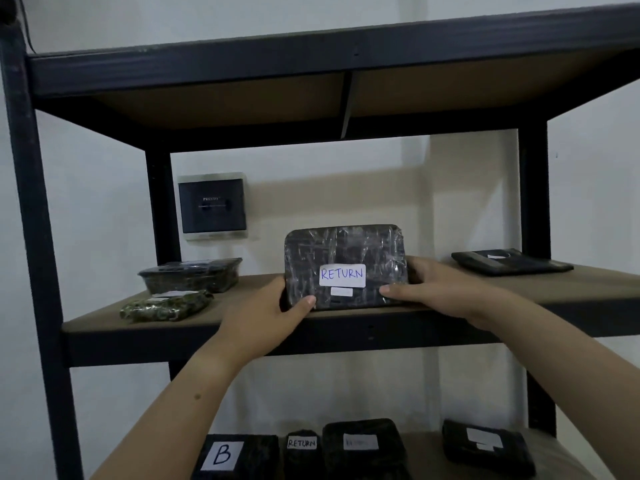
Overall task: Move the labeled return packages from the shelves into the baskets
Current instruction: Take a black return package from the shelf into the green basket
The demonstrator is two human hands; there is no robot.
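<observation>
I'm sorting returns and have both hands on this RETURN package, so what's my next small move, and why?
Probably lift the package slightly and draw it toward you, clear of the shelf. Its label reads RETURN, it is upright at the shelf's front edge, and your left hand and right hand grip its lower corners.

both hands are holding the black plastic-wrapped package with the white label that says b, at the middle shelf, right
Not quite. In the head view the white label on the black plastic-wrapped package reads RETURN, not B. The left hand and right hand do hold it by its sides, at the middle wooden shelf.
</observation>
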